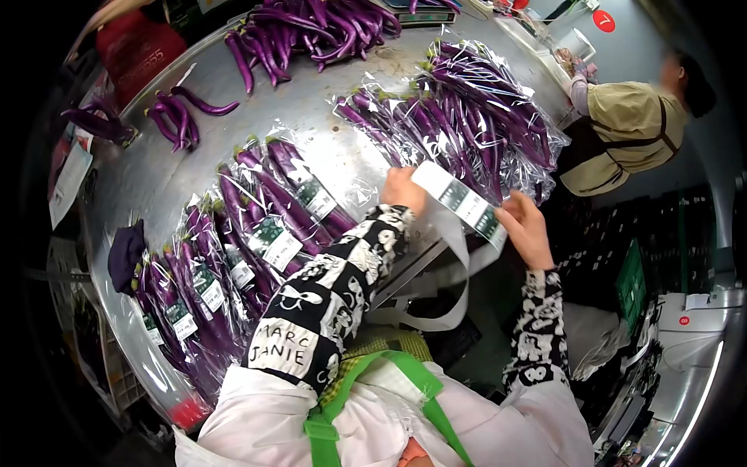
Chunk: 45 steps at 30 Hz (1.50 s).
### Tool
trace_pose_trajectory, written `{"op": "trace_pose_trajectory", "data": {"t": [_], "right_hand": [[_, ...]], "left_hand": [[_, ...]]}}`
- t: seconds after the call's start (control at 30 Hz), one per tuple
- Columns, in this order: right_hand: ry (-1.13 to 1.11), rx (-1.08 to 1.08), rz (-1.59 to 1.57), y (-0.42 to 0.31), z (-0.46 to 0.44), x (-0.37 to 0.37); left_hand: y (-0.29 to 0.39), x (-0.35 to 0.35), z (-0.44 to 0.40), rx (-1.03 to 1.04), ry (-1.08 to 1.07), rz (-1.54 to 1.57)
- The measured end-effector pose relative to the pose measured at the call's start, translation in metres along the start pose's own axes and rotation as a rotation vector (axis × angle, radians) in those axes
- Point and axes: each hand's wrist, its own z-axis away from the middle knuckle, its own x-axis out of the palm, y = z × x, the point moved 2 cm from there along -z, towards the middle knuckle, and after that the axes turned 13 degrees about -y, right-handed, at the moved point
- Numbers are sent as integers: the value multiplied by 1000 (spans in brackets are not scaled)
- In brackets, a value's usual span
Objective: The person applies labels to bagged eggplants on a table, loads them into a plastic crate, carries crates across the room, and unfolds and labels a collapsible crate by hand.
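One label strip (461, 201) spans the grip: the left hand (404, 191) pinches its near end, the right hand (526, 227) the other, seemingly so the printed side stays flat and facing up. Just below the grip hangs a white band (462, 300), whether joined to the strip I can't tell. To its left, labelled bags (284, 194) of eggplant lie side by side on the bench (303, 97), probably so every label shows. Beyond the grip, more bags (475, 117) sit heaped, handy to reach; loose eggplants (311, 31) lie farthest off, perhaps kept apart from the wrapped ones.
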Motion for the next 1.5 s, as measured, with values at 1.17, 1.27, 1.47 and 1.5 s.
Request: {"op": "trace_pose_trajectory", "data": {"t": [1.17,1.27,1.47,1.5], "right_hand": [[33,-555,518,-72,-78,168],[-373,-351,-111,-113,-68,200],[-551,-305,248,-142,-79,288],[-503,-280,250,-146,-81,293]], "left_hand": [[47,-170,103,279,276,-328],[-10,-210,135,63,538,-498],[-87,-216,170,-236,482,534],[-80,-218,173,-238,447,606]]}}
